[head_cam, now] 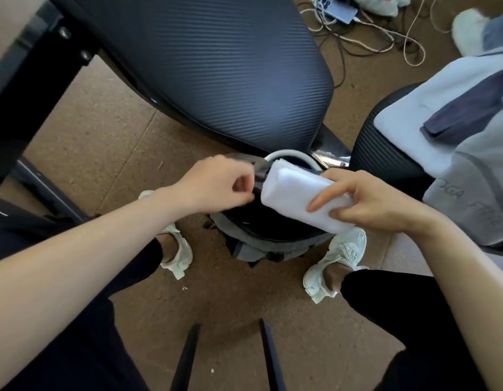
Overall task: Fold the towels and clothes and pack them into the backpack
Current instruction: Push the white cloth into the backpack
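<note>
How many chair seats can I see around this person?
2. A dark ribbed seat stands beyond the backpack; a black mesh seat at right carries grey clothes. The person's own seat is out of view.

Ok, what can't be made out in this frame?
Inside of the backpack, head view: dark, and covered by the towel and right hand; contents unknown.
The clothes on the chair, head view: cut off by the frame edge; piece count unclear.
Their print: blurred and partly cut off.
</note>
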A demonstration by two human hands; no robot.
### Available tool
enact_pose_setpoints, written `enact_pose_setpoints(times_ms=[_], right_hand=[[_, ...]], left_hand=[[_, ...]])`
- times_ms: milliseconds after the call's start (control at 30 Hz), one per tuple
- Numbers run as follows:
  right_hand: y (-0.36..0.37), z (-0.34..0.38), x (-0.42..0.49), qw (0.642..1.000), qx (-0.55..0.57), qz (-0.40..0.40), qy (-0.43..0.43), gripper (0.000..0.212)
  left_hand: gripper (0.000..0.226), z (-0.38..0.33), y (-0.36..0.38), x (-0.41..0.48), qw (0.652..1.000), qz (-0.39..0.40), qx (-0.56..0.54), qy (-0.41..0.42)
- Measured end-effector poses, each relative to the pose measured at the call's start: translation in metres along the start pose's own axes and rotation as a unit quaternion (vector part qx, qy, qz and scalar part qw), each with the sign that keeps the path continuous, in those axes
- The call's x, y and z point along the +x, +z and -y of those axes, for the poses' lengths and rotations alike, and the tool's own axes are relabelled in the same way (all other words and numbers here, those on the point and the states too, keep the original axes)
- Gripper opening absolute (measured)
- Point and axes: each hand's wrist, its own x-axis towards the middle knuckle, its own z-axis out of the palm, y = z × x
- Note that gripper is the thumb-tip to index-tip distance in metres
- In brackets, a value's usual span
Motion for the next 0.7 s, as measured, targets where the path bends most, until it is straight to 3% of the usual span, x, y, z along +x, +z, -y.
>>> enact_pose_setpoints(times_ms=[67,233,333,533,700], right_hand=[[0.001,-0.001,-0.001,0.999,-0.027,0.032,0.023,0.061],[0.020,-0.007,0.012,0.990,-0.124,0.037,0.059,0.060],[0.039,-0.002,0.025,0.975,-0.209,0.039,0.064,0.056],[0.081,0.021,0.039,0.928,-0.358,0.091,0.042,0.038],[0.104,0.015,0.038,0.919,-0.356,0.164,0.053,0.024]], left_hand=[[0.026,0.012,0.016,-0.013,0.989,0.080,0.118,0.048],[0.122,0.028,0.041,-0.034,0.973,0.026,0.227,0.037],[0.146,0.030,0.048,-0.039,0.970,0.033,0.239,0.028],[0.146,0.030,0.044,-0.033,0.976,0.056,0.210,0.030],[0.102,0.025,0.038,-0.023,0.978,-0.017,0.205,0.028]])
